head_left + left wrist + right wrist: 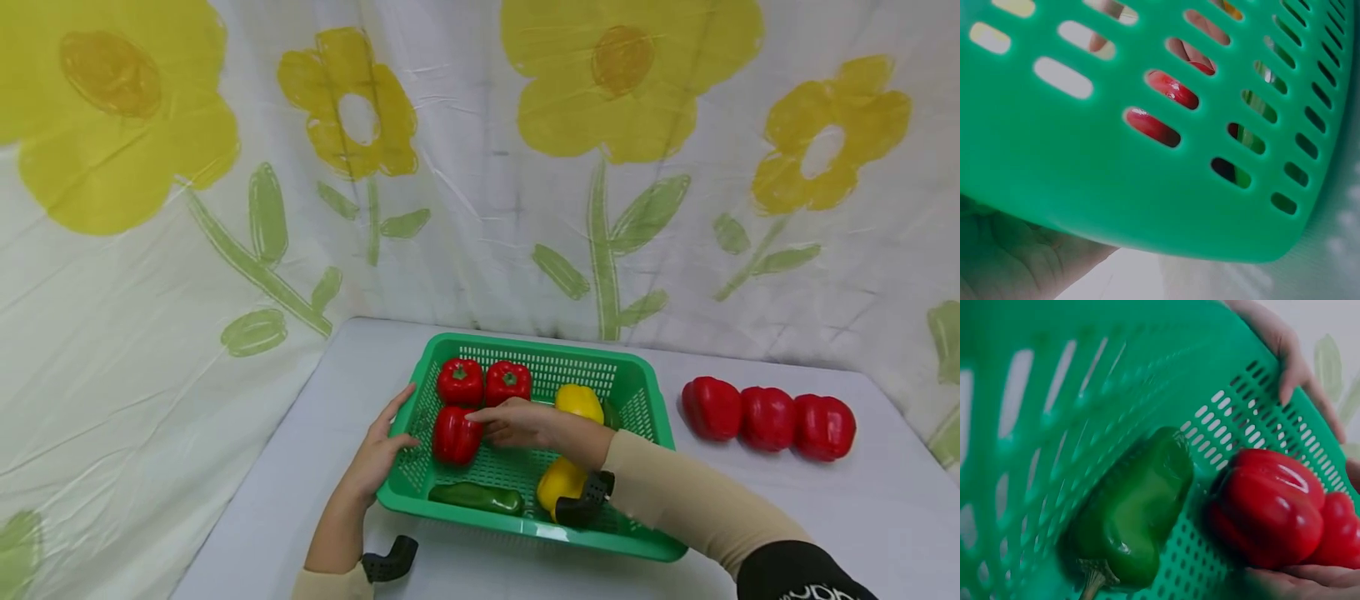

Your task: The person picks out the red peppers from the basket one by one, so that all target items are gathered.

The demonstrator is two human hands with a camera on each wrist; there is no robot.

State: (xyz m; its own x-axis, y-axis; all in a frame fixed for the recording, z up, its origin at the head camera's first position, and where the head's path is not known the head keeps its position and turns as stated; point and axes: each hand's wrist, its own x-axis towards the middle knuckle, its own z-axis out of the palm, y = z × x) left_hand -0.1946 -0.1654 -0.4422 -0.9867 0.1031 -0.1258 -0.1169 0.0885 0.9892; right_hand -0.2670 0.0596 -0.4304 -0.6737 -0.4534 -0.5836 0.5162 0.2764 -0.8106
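My left hand point(371, 458) grips the left rim of a green plastic basket point(525, 533), thumb over the edge and fingers along the outside. Inside the basket, my right hand point(521, 422) reaches leftward, its extended finger touching a red bell pepper point(455, 436) that lies on its side. The right wrist view shows this red bell pepper point(1266, 506) beside my fingers point(1310, 581). Behind it two more red bell peppers point(460, 382) stand with stems up. A green pepper point(476, 497) lies along the near wall. Slots of the basket wall point(1147, 194) fill the left wrist view.
Two yellow bell peppers point(579, 402) and a partly hidden dark green pepper point(612, 414) are in the basket's right half, under and beside my right arm. Three red bell peppers point(767, 418) sit in a row on the white table point(750, 492). A flowered cloth point(480, 208) hangs behind.
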